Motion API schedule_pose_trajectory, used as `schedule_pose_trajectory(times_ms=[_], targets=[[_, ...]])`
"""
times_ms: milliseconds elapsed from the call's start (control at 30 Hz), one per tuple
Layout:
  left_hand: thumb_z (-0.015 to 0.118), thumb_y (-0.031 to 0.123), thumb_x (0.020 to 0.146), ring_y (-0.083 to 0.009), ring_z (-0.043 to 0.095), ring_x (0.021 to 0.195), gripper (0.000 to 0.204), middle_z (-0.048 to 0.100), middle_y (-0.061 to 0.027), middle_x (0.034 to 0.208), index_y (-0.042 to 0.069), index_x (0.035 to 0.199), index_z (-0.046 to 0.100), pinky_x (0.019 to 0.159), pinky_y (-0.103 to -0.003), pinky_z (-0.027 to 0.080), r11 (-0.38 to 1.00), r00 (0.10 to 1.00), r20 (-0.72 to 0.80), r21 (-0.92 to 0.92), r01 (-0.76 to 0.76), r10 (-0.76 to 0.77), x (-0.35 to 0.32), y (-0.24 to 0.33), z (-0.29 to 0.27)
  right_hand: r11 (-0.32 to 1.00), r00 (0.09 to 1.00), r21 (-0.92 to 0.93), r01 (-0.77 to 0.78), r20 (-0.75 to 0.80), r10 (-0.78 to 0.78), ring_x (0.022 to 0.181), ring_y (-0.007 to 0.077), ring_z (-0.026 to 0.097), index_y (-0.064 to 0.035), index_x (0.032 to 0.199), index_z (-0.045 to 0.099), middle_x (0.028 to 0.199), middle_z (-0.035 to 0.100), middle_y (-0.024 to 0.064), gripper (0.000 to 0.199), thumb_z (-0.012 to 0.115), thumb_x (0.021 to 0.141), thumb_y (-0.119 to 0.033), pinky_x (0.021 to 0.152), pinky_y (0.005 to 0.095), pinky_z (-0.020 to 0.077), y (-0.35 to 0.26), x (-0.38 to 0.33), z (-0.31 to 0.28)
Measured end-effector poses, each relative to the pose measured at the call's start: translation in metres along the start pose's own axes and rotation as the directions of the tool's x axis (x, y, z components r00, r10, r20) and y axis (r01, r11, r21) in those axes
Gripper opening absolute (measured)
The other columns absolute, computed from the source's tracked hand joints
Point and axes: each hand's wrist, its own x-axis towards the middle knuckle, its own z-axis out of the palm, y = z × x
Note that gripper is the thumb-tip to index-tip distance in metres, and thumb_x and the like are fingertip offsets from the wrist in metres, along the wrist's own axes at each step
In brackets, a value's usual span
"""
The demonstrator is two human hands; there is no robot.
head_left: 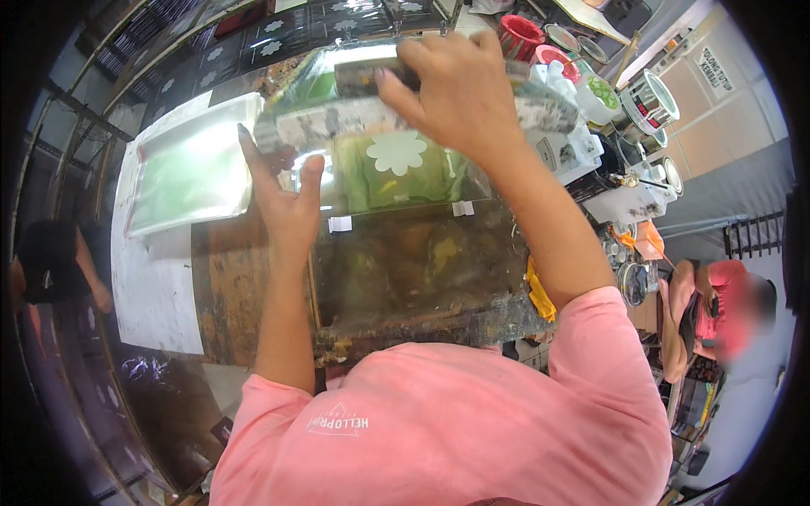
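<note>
My right hand (464,97) is closed around the grip of a squeegee (363,78), thumb toward me. Below it runs the paint-spotted near bar of a screen-printing frame (337,120), which looks raised above the work surface. My left hand (287,202) is by the frame's left end, thumb and index finger spread apart; its other fingers are partly hidden. That index fingertip is close to the edge of a stack of clear sheets (190,173). Beyond my left hand, a white flower shape (396,153) shows on a clear sheet over a green patch (363,187).
Paint cans (650,101) and a red bucket (521,38) crowd the right side. A yellow cloth (540,291) hangs at the right table edge. Flower-printed sheets (270,46) lie on a far rack. One person (730,304) sits at right; another (59,261) stands at left.
</note>
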Motion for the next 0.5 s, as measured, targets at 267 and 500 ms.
schedule_pose_trajectory(times_ms=[267,500], targets=[[0.063,0.039,0.104,-0.0429,0.059,0.106,0.053,0.062,-0.0265,0.116,-0.006,0.132,0.063,0.094,-0.053,0.046,0.413,0.973,0.212,0.897,-0.158,-0.088,-0.077,-0.078,-0.019,0.992,0.996,0.102,-0.078,0.052,0.073,0.073,0.0364,0.068,-0.0016,0.074,0.07,0.072,0.069,0.0191,0.05,0.055,0.095,-0.045,0.082,0.049,0.0451,0.023,0.066,-0.014],[0.054,0.026,0.109,-0.0437,0.056,0.077,0.034,0.06,-0.0236,0.081,-0.002,0.092,0.065,0.07,-0.053,0.044,0.782,0.967,0.225,0.621,-0.052,-0.115,-0.058,-0.067,0.0,0.99,0.991,0.09,-0.105,0.095,0.096,0.076,0.0367,0.07,-0.0001,0.077,0.071,0.077,0.071,0.0212,0.054,0.054,0.094,-0.048,0.083,0.0483,0.0462,0.028,0.074,-0.014]])
